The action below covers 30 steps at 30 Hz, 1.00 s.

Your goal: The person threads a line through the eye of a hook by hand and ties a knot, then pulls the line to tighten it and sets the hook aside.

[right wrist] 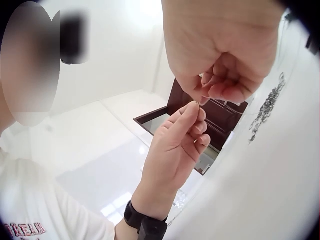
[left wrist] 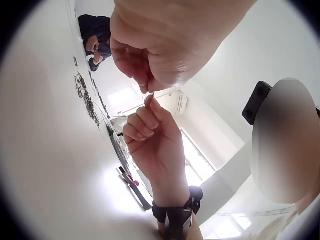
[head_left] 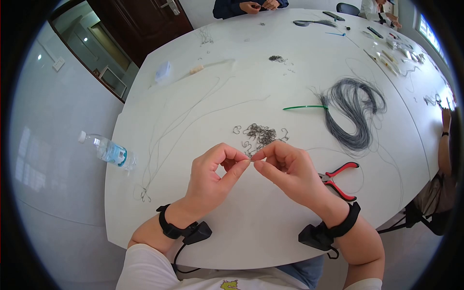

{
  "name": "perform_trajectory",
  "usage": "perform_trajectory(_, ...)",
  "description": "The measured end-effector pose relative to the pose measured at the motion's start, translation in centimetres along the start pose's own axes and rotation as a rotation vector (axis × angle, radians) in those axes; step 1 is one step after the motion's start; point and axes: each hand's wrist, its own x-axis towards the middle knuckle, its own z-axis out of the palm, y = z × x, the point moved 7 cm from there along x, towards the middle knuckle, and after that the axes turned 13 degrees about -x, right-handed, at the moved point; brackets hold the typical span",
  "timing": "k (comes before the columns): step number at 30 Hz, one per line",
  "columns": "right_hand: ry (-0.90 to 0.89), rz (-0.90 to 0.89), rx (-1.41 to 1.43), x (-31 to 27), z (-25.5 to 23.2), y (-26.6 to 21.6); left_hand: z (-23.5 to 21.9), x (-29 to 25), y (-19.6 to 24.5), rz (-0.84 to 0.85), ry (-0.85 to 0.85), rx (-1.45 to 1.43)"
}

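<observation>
A tiny metal piece (head_left: 252,160) is sitting between the left hand (head_left: 209,178) and right hand (head_left: 296,175), which are both pinching it; 1 pile of hooks (head_left: 261,134) is lying just beyond on the bench (head_left: 256,227).

I've got a big white table (head_left: 232,212) on my feed, with a messy pile of small hook-like metal bits (head_left: 261,134) near its front. Off to the right I see a hank of dark grey strands (head_left: 340,126) with a green tie (head_left: 302,107) on it, plus red-handled pliers (head_left: 340,190) lying spread closer in. A water bottle (head_left: 114,152) stands by the left edge, and a smaller dark heap (head_left: 276,58) sits further back.
</observation>
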Motion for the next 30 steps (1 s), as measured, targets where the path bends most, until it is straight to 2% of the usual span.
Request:
perform_trajectory(4, -0.022, 0.038, 0.022, 0.2, 0.2, 0.9, -0.1, 0.0, -0.4, -0.007, -0.007, -0.029)
perform_trajectory(6, -0.056, 0.078, 0.075, 0.3, 0.1, 1.0, 0.1, -0.2, -2.2, -0.266, 0.004, -0.284)
perform_trajectory(9, -0.051, 0.112, 0.120, 0.5, -0.3, 1.5, 0.2, 0.1, -3.0, -0.283, 0.000, -0.398)
perform_trajectory(15, -0.045, 0.151, 0.147, 0.7, -0.5, 1.6, 0.2, 0.2, -2.6, -0.148, -0.005, -0.229)
perform_trajectory(22, -0.084, 0.142, 0.117, 0.5, -0.1, 1.7, 0.2, 0.1, -2.2, -0.124, 0.001, -0.127)
perform_trajectory(24, -0.091, 0.121, 0.123, 0.5, 0.0, 1.6, 0.1, 0.2, -1.6, -0.039, 0.019, -0.109)
perform_trajectory(30, -0.087, 0.110, 0.152, 0.5, 0.1, 1.5, 0.1, 0.1, -1.5, -0.062, 0.011, -0.083)
